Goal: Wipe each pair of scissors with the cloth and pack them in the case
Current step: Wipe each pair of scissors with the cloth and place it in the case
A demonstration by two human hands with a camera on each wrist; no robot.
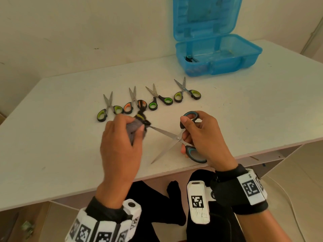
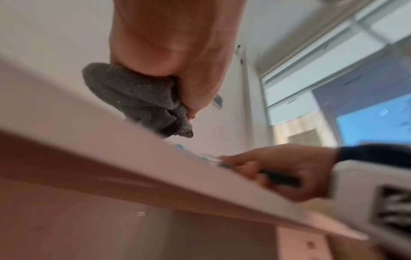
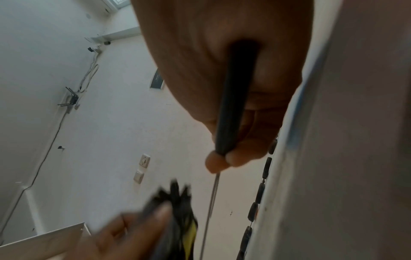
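Observation:
My right hand holds a pair of blue-handled scissors by both handles, blades spread wide above the table's front edge. My left hand grips a bunched grey cloth around the tip of the upper blade. In the left wrist view the cloth hangs below my palm. The right wrist view shows a dark scissor handle pinched by my fingers. Several other scissors lie in a row behind: green-handled, orange-handled, green-handled and green-handled. The open blue case stands at the back right.
A small dark item lies in the case's left compartment; its raised lid leans toward the wall. The white table ends near my knees. A wall stands close behind the table.

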